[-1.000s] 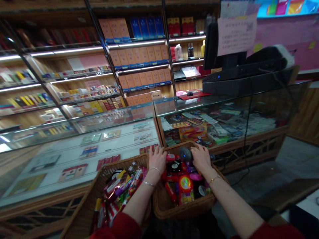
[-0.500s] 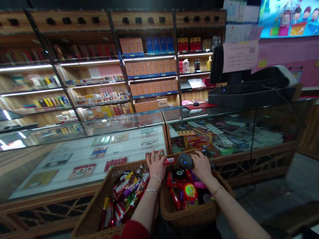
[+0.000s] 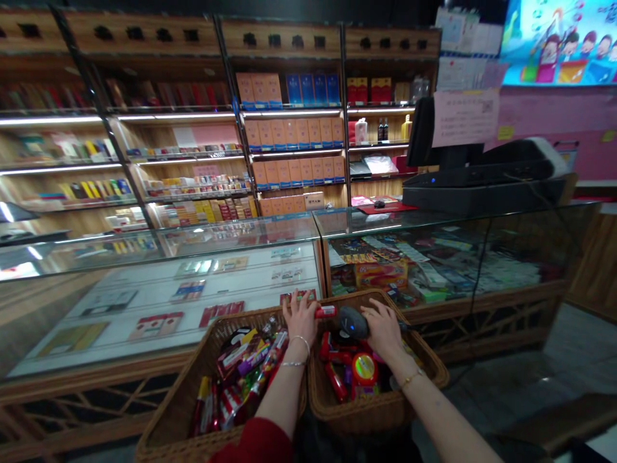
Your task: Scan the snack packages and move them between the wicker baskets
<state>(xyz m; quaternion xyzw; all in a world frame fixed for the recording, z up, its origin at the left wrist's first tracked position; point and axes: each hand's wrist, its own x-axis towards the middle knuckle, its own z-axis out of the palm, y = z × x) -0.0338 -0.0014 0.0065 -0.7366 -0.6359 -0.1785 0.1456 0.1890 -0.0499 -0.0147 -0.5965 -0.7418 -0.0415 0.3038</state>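
Observation:
My left hand (image 3: 299, 321) is closed around a small red packet (image 3: 326, 311) with a white label. One end of the packet sticks out to the right, towards the scanner. In my right hand (image 3: 383, 331) is a dark handheld barcode scanner (image 3: 353, 322) with a small blue light, its head turned left. Below the hands stand two wicker baskets side by side. The left basket (image 3: 166, 421) holds many wrapped sweets and tubes (image 3: 254, 360). Red and purple sweets and a round red container (image 3: 364, 368) lie in the right basket (image 3: 357, 418).
A glass display counter (image 3: 260, 235) runs behind the baskets, with packs on its inner shelves. On top at the right stands a checkout machine (image 3: 482, 193). Shelves of boxes (image 3: 294, 170) line the back wall. A black cable (image 3: 478, 276) hangs in front of the counter.
My right hand has shifted slightly left and down with the scanner, bringing it lower beside the packet. My left hand stays nearly in place, still holding the red packet.

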